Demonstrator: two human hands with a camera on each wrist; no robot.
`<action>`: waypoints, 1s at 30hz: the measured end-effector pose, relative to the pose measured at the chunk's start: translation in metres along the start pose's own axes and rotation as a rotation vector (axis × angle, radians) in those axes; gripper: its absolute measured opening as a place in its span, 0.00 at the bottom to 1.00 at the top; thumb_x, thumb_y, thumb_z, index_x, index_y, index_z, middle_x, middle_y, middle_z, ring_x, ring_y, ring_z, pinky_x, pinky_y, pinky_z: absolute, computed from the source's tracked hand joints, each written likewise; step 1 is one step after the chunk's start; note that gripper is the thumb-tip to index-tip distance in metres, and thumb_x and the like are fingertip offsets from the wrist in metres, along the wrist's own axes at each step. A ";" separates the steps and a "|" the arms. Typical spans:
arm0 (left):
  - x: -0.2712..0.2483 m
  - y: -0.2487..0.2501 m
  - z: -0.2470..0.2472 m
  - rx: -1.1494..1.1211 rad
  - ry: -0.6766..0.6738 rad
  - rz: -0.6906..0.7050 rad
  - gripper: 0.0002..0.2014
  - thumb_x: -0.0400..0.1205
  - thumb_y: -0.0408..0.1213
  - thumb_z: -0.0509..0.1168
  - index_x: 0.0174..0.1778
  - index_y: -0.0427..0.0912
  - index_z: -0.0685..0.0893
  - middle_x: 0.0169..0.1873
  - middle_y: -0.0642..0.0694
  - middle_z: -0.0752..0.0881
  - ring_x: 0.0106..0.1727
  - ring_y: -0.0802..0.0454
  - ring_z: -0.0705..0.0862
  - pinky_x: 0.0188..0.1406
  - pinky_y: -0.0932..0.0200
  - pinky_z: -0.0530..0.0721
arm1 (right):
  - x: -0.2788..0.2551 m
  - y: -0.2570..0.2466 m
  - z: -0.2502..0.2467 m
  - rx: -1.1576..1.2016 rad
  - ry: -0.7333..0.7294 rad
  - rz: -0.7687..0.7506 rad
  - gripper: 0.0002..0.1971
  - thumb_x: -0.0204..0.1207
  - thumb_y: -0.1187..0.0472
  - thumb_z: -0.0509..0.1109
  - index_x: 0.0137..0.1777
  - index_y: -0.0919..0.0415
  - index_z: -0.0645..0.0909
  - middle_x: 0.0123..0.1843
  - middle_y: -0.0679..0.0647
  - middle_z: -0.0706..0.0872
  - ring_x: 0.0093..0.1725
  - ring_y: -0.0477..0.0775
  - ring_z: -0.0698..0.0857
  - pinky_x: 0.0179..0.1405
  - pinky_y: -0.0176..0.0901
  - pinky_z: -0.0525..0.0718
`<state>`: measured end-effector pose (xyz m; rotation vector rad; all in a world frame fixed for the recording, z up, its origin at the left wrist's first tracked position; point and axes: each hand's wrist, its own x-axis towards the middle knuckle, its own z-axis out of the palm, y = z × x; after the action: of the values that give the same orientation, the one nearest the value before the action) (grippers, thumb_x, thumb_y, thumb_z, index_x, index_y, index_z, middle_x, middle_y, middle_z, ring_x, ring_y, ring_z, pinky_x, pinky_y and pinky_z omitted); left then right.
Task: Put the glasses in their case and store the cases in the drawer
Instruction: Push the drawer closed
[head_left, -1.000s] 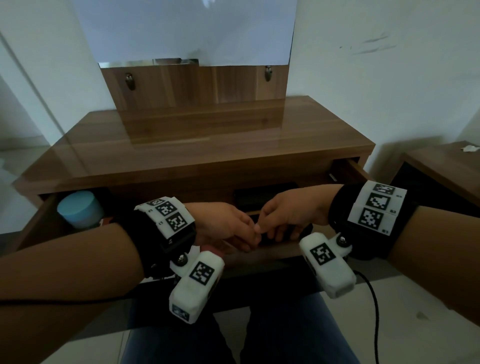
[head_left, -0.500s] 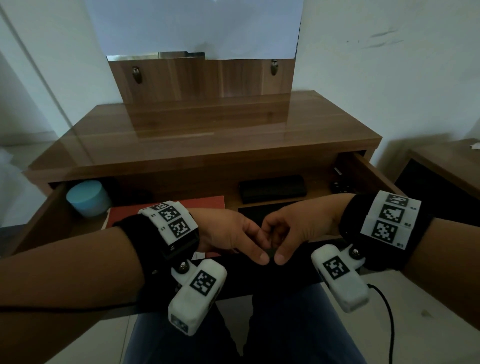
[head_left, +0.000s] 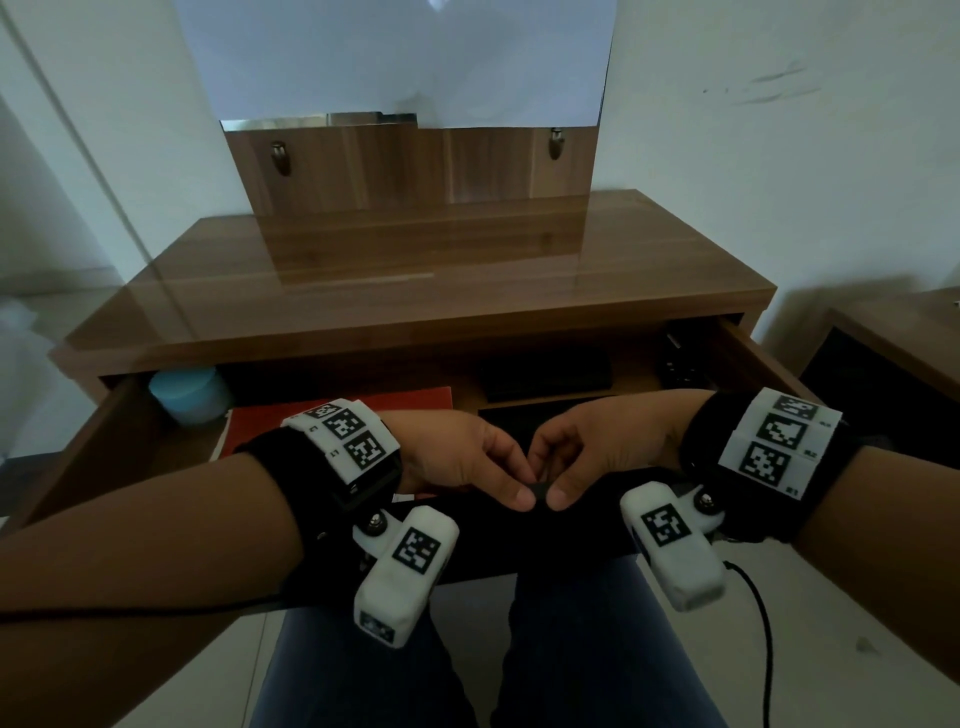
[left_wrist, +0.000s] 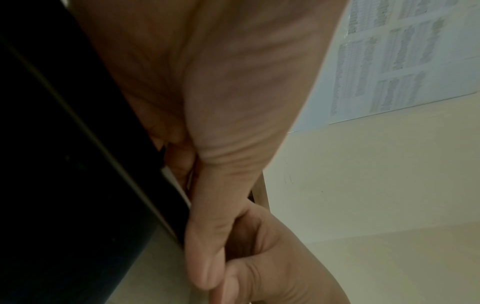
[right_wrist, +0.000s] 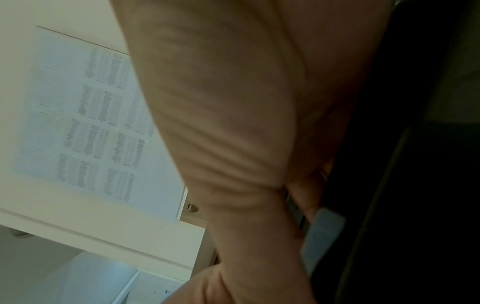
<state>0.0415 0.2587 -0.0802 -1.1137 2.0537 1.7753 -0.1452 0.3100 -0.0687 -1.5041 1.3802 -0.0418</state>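
Observation:
The wooden desk's drawer (head_left: 763, 358) stands pulled out toward me. Inside it lie two black glasses cases: one (head_left: 545, 371) at the back middle, another (head_left: 514, 415) nearer, partly hidden by my hands. No glasses are in sight. My left hand (head_left: 467, 462) and right hand (head_left: 597, 457) meet at the middle of the dark drawer front (head_left: 519, 540), and both pinch a small dark handle (head_left: 540, 491) between thumb and fingers. In the left wrist view my left hand (left_wrist: 207, 226) has its thumb along the drawer front (left_wrist: 64, 185). In the right wrist view my right hand (right_wrist: 246, 205) curls over the drawer front (right_wrist: 415, 205).
A light blue cup (head_left: 189, 395) stands in the drawer's left back corner beside a red book (head_left: 337, 415). Small dark items (head_left: 680, 364) lie at the right back. The glossy desk top (head_left: 415, 291) carries a mirror panel (head_left: 410, 166). A second wooden cabinet (head_left: 893, 348) stands to the right.
The drawer has slid out toward me with both hands on its front. The red book and the black cases have come into view.

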 end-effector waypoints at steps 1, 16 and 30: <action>0.001 0.000 -0.002 0.006 0.021 0.011 0.08 0.74 0.32 0.75 0.47 0.45 0.88 0.41 0.49 0.88 0.46 0.53 0.86 0.55 0.57 0.83 | 0.001 0.000 -0.002 0.004 0.014 0.003 0.19 0.67 0.61 0.81 0.58 0.57 0.83 0.46 0.50 0.88 0.49 0.51 0.86 0.64 0.51 0.82; 0.008 0.005 -0.026 0.193 0.399 0.093 0.10 0.70 0.45 0.79 0.44 0.49 0.89 0.36 0.56 0.87 0.44 0.59 0.84 0.54 0.60 0.80 | 0.016 -0.002 -0.022 -0.092 0.335 -0.076 0.20 0.65 0.51 0.82 0.56 0.53 0.84 0.52 0.52 0.87 0.51 0.50 0.84 0.51 0.41 0.81; 0.010 0.010 -0.026 0.029 0.636 0.470 0.04 0.78 0.39 0.71 0.45 0.43 0.85 0.34 0.51 0.87 0.27 0.65 0.80 0.30 0.71 0.80 | 0.034 -0.004 -0.029 -0.326 0.714 -0.115 0.17 0.61 0.42 0.81 0.41 0.51 0.82 0.43 0.48 0.82 0.45 0.50 0.80 0.49 0.49 0.78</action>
<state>0.0359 0.2313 -0.0716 -1.4117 2.9038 1.7068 -0.1496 0.2658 -0.0724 -1.9438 1.9228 -0.4861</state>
